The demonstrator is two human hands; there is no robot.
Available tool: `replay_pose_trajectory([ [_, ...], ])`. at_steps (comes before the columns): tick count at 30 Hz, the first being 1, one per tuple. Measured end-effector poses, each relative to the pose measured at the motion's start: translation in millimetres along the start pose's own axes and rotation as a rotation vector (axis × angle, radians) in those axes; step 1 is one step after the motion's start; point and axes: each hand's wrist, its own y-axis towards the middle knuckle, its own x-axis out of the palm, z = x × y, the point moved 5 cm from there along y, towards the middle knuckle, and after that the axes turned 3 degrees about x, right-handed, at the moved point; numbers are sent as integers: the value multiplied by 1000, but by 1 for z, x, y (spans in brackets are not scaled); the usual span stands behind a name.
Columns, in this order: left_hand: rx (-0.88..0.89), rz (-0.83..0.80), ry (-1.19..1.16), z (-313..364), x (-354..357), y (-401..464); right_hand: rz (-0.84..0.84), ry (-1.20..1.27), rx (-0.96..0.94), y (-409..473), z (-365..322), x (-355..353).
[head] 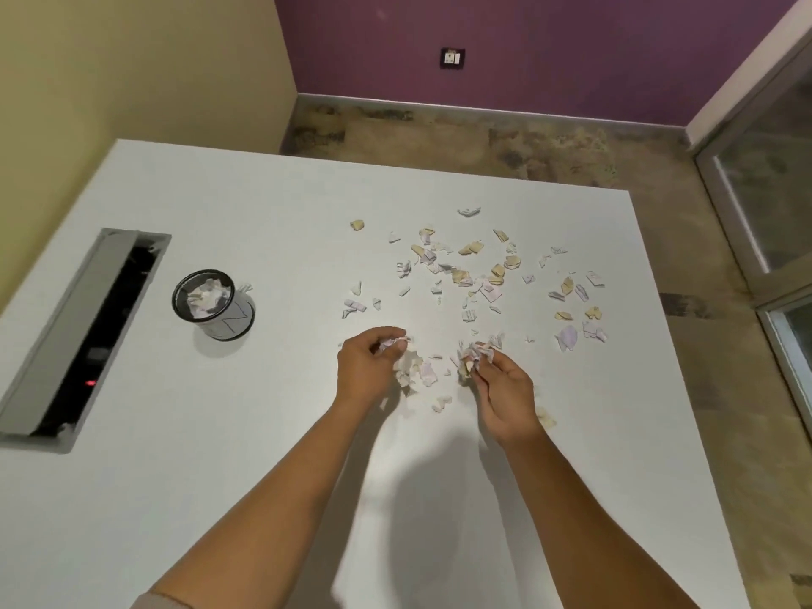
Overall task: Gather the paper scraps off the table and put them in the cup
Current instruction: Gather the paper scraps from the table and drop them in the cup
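Several torn paper scraps [476, 274], white, tan and pale purple, lie scattered over the right half of the white table [219, 498]. A white cup [214, 304] with a dark rim stands at the left and holds some scraps. My left hand [367, 367] grips a small bunch of scraps at its fingertips, just above a little pile [417, 371]. My right hand [501, 391] pinches another bunch of scraps [472, 356] close to the table. Both hands are well to the right of the cup.
An open grey cable box [83, 336] with a dark inside and a red light is set into the table at the far left. One scrap [247, 287] lies beside the cup. Past the table's far edge is a mottled floor [483, 142].
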Motion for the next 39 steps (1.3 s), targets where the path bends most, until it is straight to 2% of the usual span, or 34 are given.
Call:
replay_pose_trajectory([
  [4,-12,80,-123,4,-47,1,-41,-15,43,-11,7,46],
  [11,17,189,-206,17,-135,12,-121,33,87,-26,30,134],
  [22,26,338,-168,30,-249,55,-251,-90,94,-32,65,278],
  [27,22,359,-59,30,-272,82,-243,-372,17,-21,77,323],
  [31,-21,313,50,24,-277,101,-208,-748,-119,-12,80,350],
  [36,-145,245,20,15,-279,117,-299,-1162,-325,-9,80,382],
  [39,-164,185,29,20,-280,120,-372,-1302,-359,-8,87,393],
])
